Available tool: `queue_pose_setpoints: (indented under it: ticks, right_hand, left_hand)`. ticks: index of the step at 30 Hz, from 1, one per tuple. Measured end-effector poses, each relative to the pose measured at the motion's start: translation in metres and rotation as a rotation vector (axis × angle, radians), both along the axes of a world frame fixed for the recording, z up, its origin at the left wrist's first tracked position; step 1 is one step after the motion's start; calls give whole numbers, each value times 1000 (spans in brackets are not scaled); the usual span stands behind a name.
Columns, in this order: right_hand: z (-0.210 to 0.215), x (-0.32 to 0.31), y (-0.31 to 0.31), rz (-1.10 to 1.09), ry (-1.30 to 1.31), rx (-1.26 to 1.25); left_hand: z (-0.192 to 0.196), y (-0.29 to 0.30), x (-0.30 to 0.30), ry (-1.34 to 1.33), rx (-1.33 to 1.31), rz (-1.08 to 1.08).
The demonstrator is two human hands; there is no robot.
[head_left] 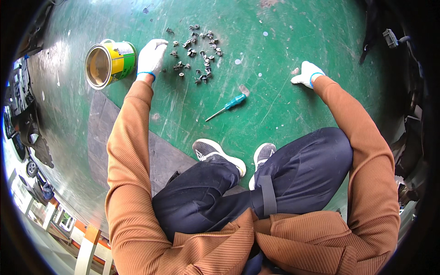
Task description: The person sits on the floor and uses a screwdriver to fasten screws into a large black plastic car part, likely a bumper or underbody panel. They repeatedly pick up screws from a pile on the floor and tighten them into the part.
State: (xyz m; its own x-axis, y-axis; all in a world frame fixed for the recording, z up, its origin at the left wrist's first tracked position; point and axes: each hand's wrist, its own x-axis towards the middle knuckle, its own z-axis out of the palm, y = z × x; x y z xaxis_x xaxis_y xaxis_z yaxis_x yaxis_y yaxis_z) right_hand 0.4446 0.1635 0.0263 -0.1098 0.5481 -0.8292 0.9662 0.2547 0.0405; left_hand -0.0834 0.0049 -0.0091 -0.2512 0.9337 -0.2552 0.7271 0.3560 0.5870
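- Paint tin [110,63], yellow and green, lies on its side at the far left of the green floor [293,119], its open mouth turned toward the left rim of the view; nothing shows inside it.
- Left hand [151,56], in a white work glove with a blue cuff, rests just beside the tin, between it and the scattered parts. The fingers look curled together, tips down near the closest pieces, as if gathering them, though whether anything is pinched I cannot tell.
- Small dark metal clips [197,52] lie spread loosely on the floor right of that hand, some touching, some apart, none stacked.
- Screwdriver [227,107] with a teal handle lies flat below the clips, untouched, tip pointing toward the shoes [233,158].
- Grey floor mat [133,146] sits under the crouching person's left side.
- Right hand [307,74], gloved alike, is planted on the floor well apart from the clips, fingers together and flat, apparently bracing the crouch; it holds nothing.
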Motion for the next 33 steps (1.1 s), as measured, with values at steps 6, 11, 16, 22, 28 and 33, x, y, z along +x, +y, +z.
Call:
queue_pose_setpoints:
  ticks: [6,11,16,22,28,33]
  right_hand:
    - [-1,-1,0,-11,-5,3]
    - [-1,4,-2,-12,-10,18]
    - [0,0,0,-21,6,-10]
    - [-4,3,-1,-6,13,7]
    - [-7,11,-2,-10,27,22]
    - [-1,3,-1,-6,37,-1]
  left_hand:
    - [1,1,28,38,25,-283]
    - [10,10,22,51,44,-111]
    - [3,-8,-6,53,72,-24]
    - [8,-19,38,-42,-11,-219]
    - [26,-24,78,-54,-142,-237]
    - [34,-51,29,15,-46,-138]
